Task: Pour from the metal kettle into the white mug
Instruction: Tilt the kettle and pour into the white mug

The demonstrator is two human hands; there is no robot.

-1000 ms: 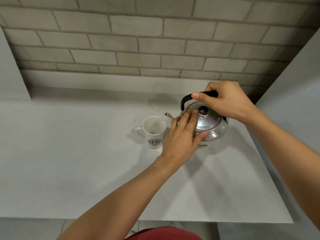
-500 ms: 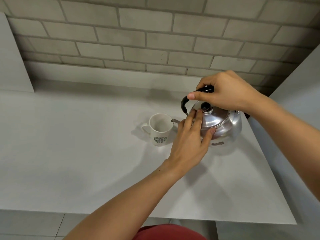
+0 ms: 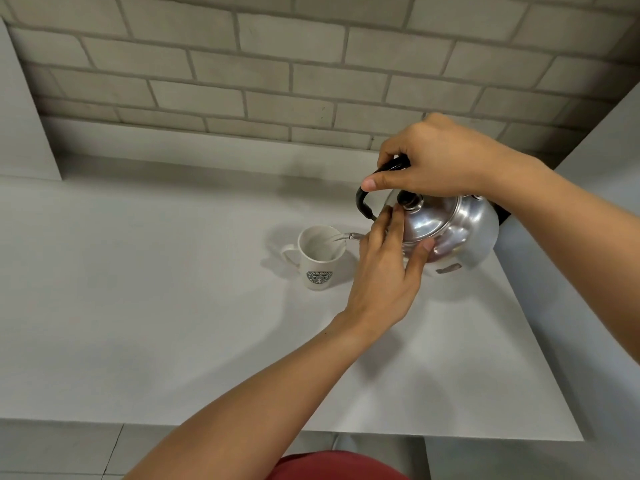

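The metal kettle (image 3: 457, 230) is lifted off the counter and tilted left, its thin spout over the rim of the white mug (image 3: 320, 259). A thin stream runs from the spout into the mug. My right hand (image 3: 436, 161) grips the kettle's black handle from above. My left hand (image 3: 384, 271) lies flat against the lid and the near side of the kettle, fingers spread, holding the lid in place. The mug stands upright on the counter, handle to the left, a green round logo facing me.
A grey counter (image 3: 173, 323) carries the mug; its front edge runs along the bottom and its right edge slants past the kettle. A brick wall (image 3: 277, 71) rises behind. Grey side panels stand at the left and right.
The kettle has risen off the counter and tipped further left, bringing its spout over the mug. Liquid now runs from it. My left hand stays on the lid.
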